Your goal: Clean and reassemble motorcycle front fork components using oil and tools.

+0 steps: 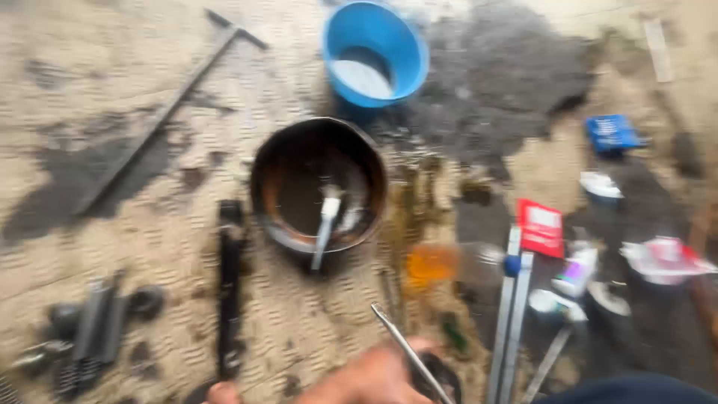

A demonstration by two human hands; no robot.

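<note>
Steel is what I have in hand: a thin bright rod (pixel 407 348) slants up toward 11 o'clock out of my right hand (pixel 370 381) at the bottom edge, with the fingers curled shut around its lower end as far as the blur lets me judge. A dark round part (pixel 443 375) sits just beside that hand, at its 3 o'clock. Of my left hand (pixel 223 392) only a fingertip shows, at 7 o'clock of the view, touching or nearly touching the foot of a long black tube (pixel 229 284); whether those fingers are spread or closed I cannot tell. I judge the work to be at the picking-and-cleaning stage, and any move with the rod calls for a firm pinch, since everything looks oily. Straight ahead at 12 o'clock from the rod stands a round dark metal pan (pixel 269 161), rusty inside, holding brown liquid and a pale-handled brush (pixel 326 224) leaning on its near rim. Beyond it is a smooth blue plastic bucket (pixel 407 45). At 10 o'clock lies a long T-handled bar (pixel 161 116); at 9 o'clock are coiled springs (pixel 93 329). Flat metal strips (pixel 512 314) and a red packet (pixel 541 227) lie at 3 o'clock on the ribbed, stained floor (pixel 299 329).
</note>
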